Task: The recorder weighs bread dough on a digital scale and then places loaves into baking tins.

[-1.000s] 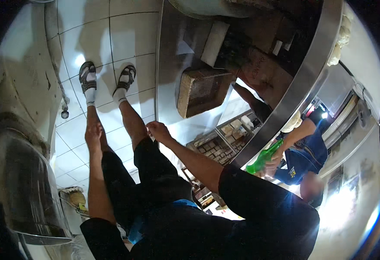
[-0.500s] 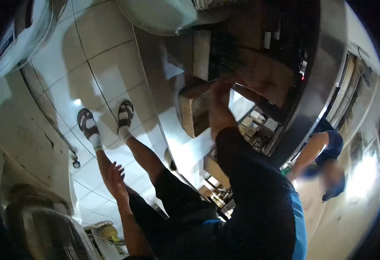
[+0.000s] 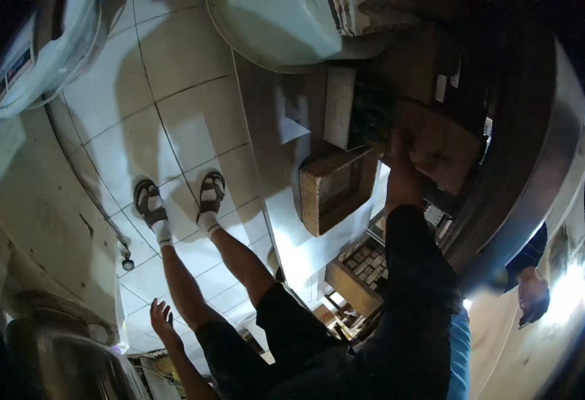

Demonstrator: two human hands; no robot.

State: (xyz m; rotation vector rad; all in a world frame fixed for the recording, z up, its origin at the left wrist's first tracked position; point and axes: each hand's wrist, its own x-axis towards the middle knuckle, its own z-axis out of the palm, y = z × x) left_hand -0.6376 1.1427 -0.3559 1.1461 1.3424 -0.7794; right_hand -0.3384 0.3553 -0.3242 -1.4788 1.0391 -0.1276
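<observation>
Right hand (image 3: 400, 147), in the head view, reaches far into shadow beside a brown box (image 3: 447, 143), right of a dark green heap (image 3: 371, 110); its finger opening and any hold cannot be told. Nearer, leftward, lies an open tray (image 3: 310, 200). Left hand (image 3: 164, 323) hangs at near left, fingers part-spread, seemingly empty.

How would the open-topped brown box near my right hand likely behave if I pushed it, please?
The open-topped brown box would probably feel stiff, since its walls look thick and straight-edged. It seems unlikely to roll, given its flat sides and squared corners. It may feel rough rather than slippery, as its lit side looks mottled.
</observation>
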